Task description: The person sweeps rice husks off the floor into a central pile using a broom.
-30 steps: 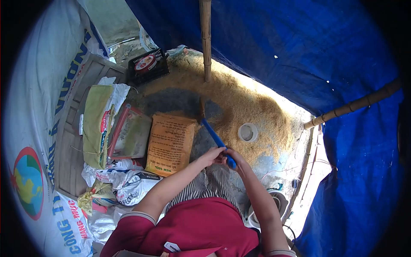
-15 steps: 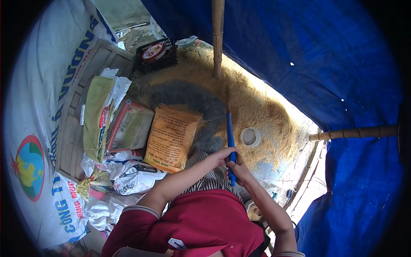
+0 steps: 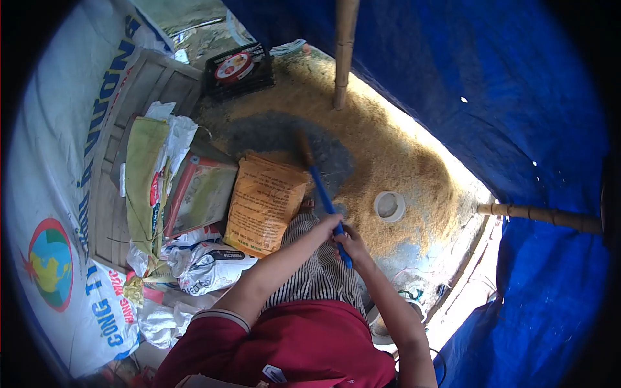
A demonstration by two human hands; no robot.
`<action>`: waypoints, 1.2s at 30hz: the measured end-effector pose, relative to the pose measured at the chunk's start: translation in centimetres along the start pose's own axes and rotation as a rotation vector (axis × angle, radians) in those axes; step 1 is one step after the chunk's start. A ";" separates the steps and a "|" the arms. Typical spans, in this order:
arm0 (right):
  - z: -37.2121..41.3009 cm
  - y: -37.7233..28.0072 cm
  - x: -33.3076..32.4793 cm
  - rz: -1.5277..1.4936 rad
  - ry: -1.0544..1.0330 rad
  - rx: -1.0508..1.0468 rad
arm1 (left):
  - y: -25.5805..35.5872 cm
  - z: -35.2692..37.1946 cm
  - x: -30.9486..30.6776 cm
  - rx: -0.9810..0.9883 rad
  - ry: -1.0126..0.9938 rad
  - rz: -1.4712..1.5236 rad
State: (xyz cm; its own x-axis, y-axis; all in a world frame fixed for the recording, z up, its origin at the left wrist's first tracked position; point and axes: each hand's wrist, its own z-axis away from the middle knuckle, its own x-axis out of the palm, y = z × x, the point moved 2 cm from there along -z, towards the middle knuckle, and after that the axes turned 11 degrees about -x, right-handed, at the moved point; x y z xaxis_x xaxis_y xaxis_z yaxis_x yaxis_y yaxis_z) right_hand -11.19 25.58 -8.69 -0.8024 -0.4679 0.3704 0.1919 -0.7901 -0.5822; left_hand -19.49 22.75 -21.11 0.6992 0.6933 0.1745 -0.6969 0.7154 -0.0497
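Both my hands are closed round the blue handle of a broom (image 3: 321, 187), which slants away from me to the upper left. My left hand (image 3: 330, 225) wraps the handle a little farther up. Closer to my body, my right hand (image 3: 350, 242) grips near its butt end. The broom's brown head reaches over a dark bare patch of floor (image 3: 268, 131). Around that patch lies a spread of golden-brown, husk-like grains (image 3: 420, 168). A round white tub (image 3: 400, 208) sits among the grains, right of the handle.
Left of the broom lie an orange printed sack (image 3: 266, 204), a red-edged bin (image 3: 202, 194) and several plastic bags (image 3: 207, 265). Black crates (image 3: 239, 71) are stacked at the far end. Bamboo poles (image 3: 345, 58) and a blue tarp (image 3: 479, 71) border the right side.
The broom head has swung left from the grains onto the dark patch, and the handle now tilts leftward. Both hands have shifted slightly left with it, keeping their grip.
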 end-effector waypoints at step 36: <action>-4.3 -10.7 -2.0 0.019 0.353 -0.154 | 11.2 11.8 -6.1 -0.292 -0.765 0.711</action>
State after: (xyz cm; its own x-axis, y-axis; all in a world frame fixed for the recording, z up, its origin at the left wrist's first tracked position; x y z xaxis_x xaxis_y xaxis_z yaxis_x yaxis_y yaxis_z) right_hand -14.04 36.68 -6.27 -0.9498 -0.2956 0.1023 0.1430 -0.7012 -0.6985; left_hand -33.47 25.53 -11.17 -0.2047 0.7919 0.5754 -0.7678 0.2347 -0.5962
